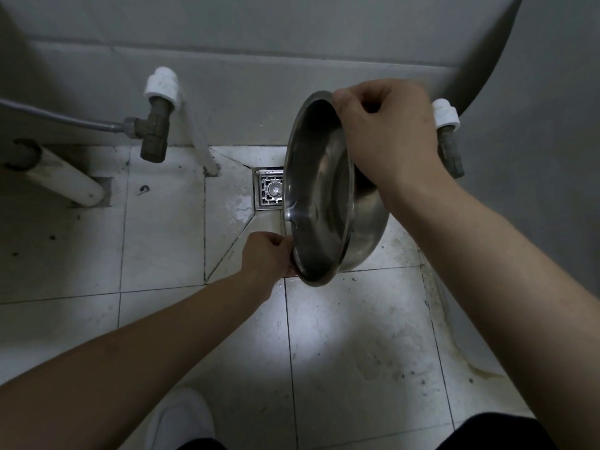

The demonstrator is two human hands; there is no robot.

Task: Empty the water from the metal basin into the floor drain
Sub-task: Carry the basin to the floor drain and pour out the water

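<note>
The metal basin (319, 190) is gripped at its rim by the left hand (268, 254) and right hand (386, 134), tipped steeply. The lower lip should be kept over the floor drain (268, 189) until dripping ends.

Round stainless-steel basin (321, 196): polished metal, glossy inside, bright reflective rim, softer sheen on outer wall. Square metal floor drain grate (269, 190): chromed, shiny. Pale square floor tiles (162, 241): smooth ceramic, wet gloss beside drain, dark specks, grimy grout lines. Dull brown metal angle valve (154, 131): tarnished, matt. White plastic pipe collar (162, 86): smooth, faintly glossy. Grey flexible hose (65, 120): smooth, satin. Grey wall (259, 76): matt, even.
</note>
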